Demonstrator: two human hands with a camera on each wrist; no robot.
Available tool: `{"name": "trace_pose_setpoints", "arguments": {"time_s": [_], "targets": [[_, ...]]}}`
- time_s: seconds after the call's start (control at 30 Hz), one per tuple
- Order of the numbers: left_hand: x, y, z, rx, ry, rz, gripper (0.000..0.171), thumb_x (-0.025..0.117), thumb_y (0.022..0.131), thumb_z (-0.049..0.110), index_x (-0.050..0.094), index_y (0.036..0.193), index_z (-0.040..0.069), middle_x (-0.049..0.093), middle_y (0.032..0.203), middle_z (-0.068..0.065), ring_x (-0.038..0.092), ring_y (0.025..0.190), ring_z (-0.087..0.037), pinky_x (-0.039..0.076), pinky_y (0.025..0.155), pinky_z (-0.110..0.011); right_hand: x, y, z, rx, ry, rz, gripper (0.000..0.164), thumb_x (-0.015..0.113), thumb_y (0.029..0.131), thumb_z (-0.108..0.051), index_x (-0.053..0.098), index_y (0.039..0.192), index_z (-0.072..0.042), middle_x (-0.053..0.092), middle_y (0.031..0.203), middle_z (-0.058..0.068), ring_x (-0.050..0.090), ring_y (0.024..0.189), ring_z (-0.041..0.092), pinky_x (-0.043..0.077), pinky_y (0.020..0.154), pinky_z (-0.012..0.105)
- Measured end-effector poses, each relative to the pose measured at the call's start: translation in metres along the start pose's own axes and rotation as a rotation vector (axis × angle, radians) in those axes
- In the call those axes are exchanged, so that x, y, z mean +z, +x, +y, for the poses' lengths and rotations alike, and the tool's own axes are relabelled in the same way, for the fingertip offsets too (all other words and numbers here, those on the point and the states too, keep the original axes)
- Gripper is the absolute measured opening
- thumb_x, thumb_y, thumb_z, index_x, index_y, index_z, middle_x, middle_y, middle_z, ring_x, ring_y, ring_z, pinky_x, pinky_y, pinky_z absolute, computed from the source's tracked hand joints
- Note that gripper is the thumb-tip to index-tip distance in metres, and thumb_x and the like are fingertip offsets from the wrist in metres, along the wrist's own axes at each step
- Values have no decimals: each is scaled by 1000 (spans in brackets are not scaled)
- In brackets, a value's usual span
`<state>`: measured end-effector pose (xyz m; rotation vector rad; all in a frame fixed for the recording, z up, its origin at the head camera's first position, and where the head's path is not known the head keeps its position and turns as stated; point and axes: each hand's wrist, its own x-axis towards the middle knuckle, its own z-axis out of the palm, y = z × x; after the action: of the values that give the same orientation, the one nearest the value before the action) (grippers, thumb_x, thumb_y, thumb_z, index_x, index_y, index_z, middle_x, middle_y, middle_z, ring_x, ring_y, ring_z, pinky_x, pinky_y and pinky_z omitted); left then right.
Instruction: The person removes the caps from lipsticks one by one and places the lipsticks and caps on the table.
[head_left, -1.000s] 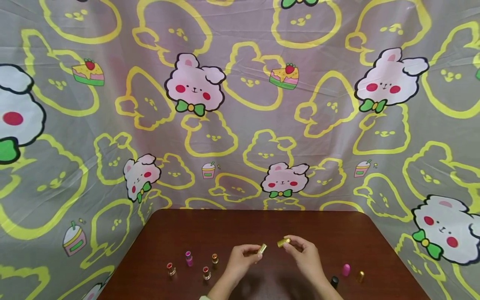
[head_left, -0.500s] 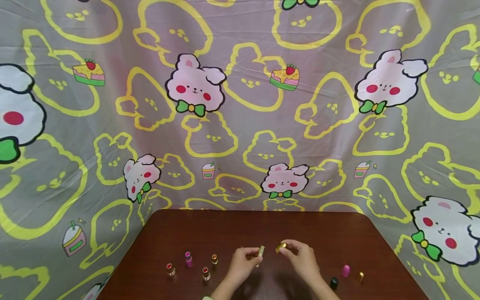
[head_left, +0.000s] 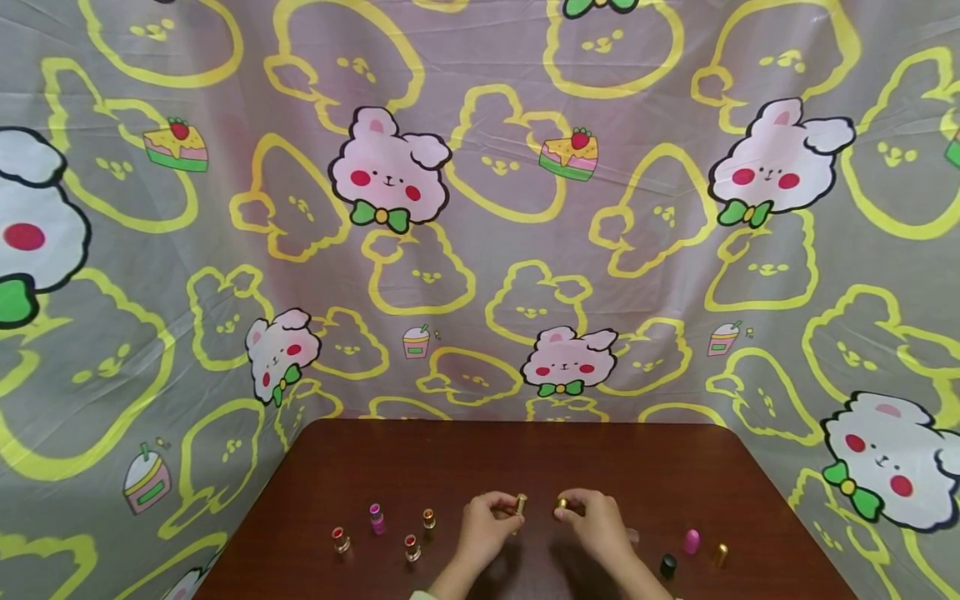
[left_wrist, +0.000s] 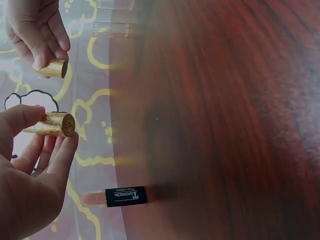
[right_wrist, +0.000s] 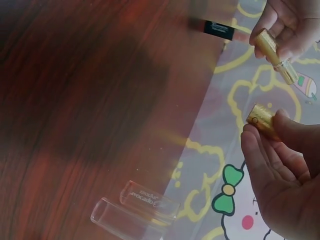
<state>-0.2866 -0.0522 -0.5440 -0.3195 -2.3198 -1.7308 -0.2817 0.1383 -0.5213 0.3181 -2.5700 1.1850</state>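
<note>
My left hand point(head_left: 483, 529) pinches a gold lipstick tube point(left_wrist: 55, 124) between thumb and fingers, above the dark wooden table point(head_left: 510, 450). A narrower shiny section shows at one end of the tube in the right wrist view. Opposite it, my right hand point(head_left: 596, 521) pinches a short gold cap point(right_wrist: 264, 120). Tube and cap are apart, with a small gap between the hands. A lipstick with a black base point(left_wrist: 127, 196) and a pale pinkish top stands near the left hand in the left wrist view.
Uncapped lipsticks stand at the left: a red one point(head_left: 341, 539), a magenta one point(head_left: 377, 518) and others. At the right are a pink cap point(head_left: 692, 542), a gold cap point(head_left: 721, 555) and a black cap point(head_left: 668, 566). Two clear covers point(right_wrist: 150, 201) are near the right hand. Patterned cloth point(head_left: 480, 250) surrounds the table.
My right hand has come down and slightly left with the gold cap, which has turned. The gold tube in my left hand stands more upright. A clear cover now shows beside the right wrist.
</note>
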Motion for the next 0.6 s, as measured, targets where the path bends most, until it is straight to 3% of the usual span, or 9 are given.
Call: {"name": "trace_pose_setpoints", "arguments": {"time_s": [0.27,0.6], "targets": [[5,-2,-11,43,154,19,20,75,60,1,62,73,8,60,67,5,56,56,-5,45,50,-17,11,0,8,-65,-42,-55,11,72,69,-9,66,77,-13,62,69,-9,55,63,3,45,55,22],[4,-6,-15,46,186,-10,24,75,56,-3,60,71,10,61,64,4,55,53,-3,44,48,-17,21,-5,12,-86,-138,-74,14,74,65,-9,66,76,-12,60,66,-9,54,60,4,42,51,24]]}}
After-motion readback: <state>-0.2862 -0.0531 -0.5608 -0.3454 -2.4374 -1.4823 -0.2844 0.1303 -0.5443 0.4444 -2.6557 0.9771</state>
